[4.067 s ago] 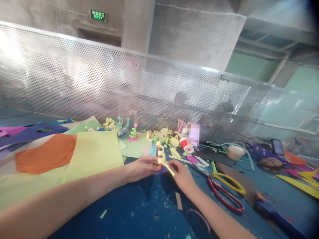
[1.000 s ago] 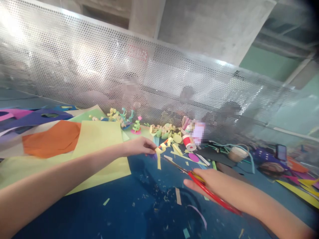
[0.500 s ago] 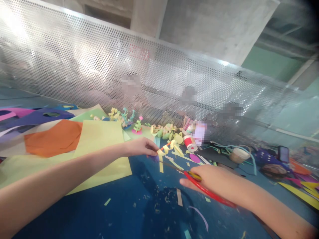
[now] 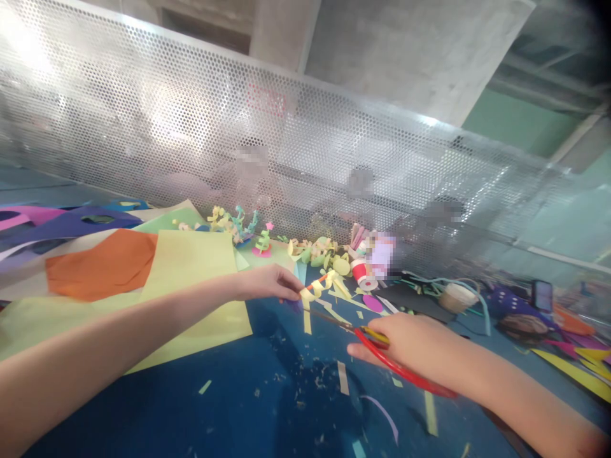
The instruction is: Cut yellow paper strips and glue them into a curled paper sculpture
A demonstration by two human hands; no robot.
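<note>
**Yellow strip between our hands**

Yellow paper strip [image 4: 306, 312], pinched by our left hand [image 4: 267, 282], dangles over the blue table [image 4: 143, 407]. Our right hand [image 4: 415, 346], gripping the red scissors [image 4: 382, 356], points their blades leftward, touching it.

A yellow paper strip [image 4: 312, 291], curled into loose spiral loops around a thin orange stick [image 4: 316, 284], is held just right of the frame's centre, above the blue desk. One straight end hangs down from the curl. A pair of scissors [image 4: 377, 351] with red and yellow handles is held lower right of centre, its dark blades pointed up-left, the tips meeting the hanging strip.
</note>
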